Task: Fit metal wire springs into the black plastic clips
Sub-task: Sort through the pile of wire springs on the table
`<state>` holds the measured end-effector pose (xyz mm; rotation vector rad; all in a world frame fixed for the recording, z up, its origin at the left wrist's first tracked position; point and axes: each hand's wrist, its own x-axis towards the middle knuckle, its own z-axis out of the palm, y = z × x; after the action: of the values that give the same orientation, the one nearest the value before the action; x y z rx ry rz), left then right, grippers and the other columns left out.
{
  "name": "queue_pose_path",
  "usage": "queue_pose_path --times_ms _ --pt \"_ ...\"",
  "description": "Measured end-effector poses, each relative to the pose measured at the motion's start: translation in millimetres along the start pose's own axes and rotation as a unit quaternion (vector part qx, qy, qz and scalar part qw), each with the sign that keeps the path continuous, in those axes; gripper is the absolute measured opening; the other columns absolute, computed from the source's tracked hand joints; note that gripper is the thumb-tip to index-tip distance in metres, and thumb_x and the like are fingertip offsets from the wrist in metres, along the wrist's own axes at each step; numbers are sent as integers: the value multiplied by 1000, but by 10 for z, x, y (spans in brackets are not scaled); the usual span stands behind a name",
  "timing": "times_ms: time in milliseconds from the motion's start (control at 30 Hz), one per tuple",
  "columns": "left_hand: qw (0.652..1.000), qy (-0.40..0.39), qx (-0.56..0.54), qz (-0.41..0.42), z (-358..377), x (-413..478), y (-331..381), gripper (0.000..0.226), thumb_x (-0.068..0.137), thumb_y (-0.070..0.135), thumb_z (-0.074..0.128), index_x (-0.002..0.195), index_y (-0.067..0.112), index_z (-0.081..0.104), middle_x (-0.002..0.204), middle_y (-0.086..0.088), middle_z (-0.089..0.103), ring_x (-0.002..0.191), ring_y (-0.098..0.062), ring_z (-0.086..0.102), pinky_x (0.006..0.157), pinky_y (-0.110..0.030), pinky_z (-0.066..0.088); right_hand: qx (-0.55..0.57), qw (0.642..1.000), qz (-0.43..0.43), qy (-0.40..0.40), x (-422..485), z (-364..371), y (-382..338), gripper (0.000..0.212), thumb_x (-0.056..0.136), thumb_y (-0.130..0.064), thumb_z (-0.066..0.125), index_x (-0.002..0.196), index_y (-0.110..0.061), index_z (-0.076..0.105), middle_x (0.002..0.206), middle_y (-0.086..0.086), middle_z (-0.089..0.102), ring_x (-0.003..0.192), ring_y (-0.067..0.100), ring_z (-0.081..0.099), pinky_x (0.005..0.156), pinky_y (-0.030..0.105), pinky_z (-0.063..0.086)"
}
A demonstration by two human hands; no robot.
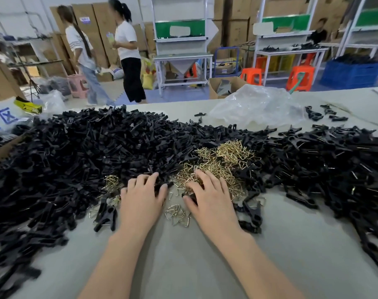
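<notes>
A grey table [183, 266] carries a wide heap of black plastic clips [75, 158], which runs from the left edge across to the right edge. In the middle of the heap, toward the near side, lies a mound of gold wire springs [216, 162]. A few loose springs [177, 214] sit on the bare cloth between the person's wrists.

The left hand [142, 195] lies palm down with its fingers spread and lightly bent, the tips resting on the clips just left of the springs. The right hand [209, 197] is also palm down, its fingers spread over the near edge of the spring mound. A black clip [191, 194] shows under its thumb and forefinger, though whether it is pinched cannot be told.

A crumpled clear plastic bag [255, 104] sits near the table's far edge. Two people [127, 50] stand on the floor beyond that edge.
</notes>
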<state>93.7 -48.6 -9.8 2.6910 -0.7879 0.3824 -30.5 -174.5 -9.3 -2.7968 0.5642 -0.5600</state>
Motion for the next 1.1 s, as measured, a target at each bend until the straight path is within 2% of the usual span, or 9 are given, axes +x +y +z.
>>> queue_pose_path --times_ms 167,333,567,700,800,867,933,1000,1100 --pt "998 -18 -28 51 -64 -52 -2 28 100 41 52 120 26 64 119 0 61 110 -25 55 91 -39 44 24 1000 -5 16 -10 -17 40 30 104 -50 44 124 -34 59 160 -9 33 150 14 20 126 39 7" --pt "995 5 -91 34 -163 -125 23 23 102 37 48 116 24 60 110 5 64 102 -20 58 78 -33 45 37 997 -45 -56 10 -97 142 51 95 -60 47 141 -38 50 163 -8 27 153 16 15 127 42 6" --pt "991 20 -136 2 -230 -134 27 22 104 37 40 118 29 54 83 9 62 80 -18 61 62 -34 41 48 996 -62 -35 -2 -99 234 23 98 -48 58 116 -37 63 158 -12 35 150 13 21 127 39 11" --pt "986 58 -158 11 -213 -145 15 17 103 33 43 111 25 56 62 9 60 61 -13 55 74 -33 41 135 989 -61 22 -16 -163 190 19 96 -42 59 113 -35 66 132 -23 54 125 -5 37 111 16 27" --pt "981 84 -176 16 -220 -139 33 15 104 31 43 108 26 56 68 14 61 73 -10 59 93 -27 29 333 942 12 36 -24 -286 103 11 97 -36 61 106 -41 65 103 -26 67 104 -8 59 88 6 42" --pt "971 94 -219 15 -223 -144 36 21 103 34 41 114 26 57 79 15 62 82 -13 61 93 -30 36 450 890 66 36 -21 -329 61 16 99 -26 62 104 -41 65 95 -22 72 89 -1 68 79 10 49" --pt "951 94 -295 13 -233 -159 61 27 103 39 39 122 30 56 82 16 65 73 -8 61 75 -34 48 503 858 95 37 -13 -340 45 18 103 -22 57 114 -35 65 94 -14 75 80 5 71 75 16 54" --pt "933 99 -344 31 -244 -192 115 31 103 44 35 128 37 51 81 16 65 61 -6 56 59 -28 44 545 832 101 22 -2 -329 42 22 105 -22 52 123 -25 64 96 -7 77 82 11 74 76 22 58" --pt "916 94 -385 63 -260 -244 210 33 102 47 32 131 49 47 81 16 62 56 -6 55 54 -16 39 621 776 106 -6 18 -307 39 26 106 -16 49 127 -17 63 102 1 78 90 16 75 80 22 58"
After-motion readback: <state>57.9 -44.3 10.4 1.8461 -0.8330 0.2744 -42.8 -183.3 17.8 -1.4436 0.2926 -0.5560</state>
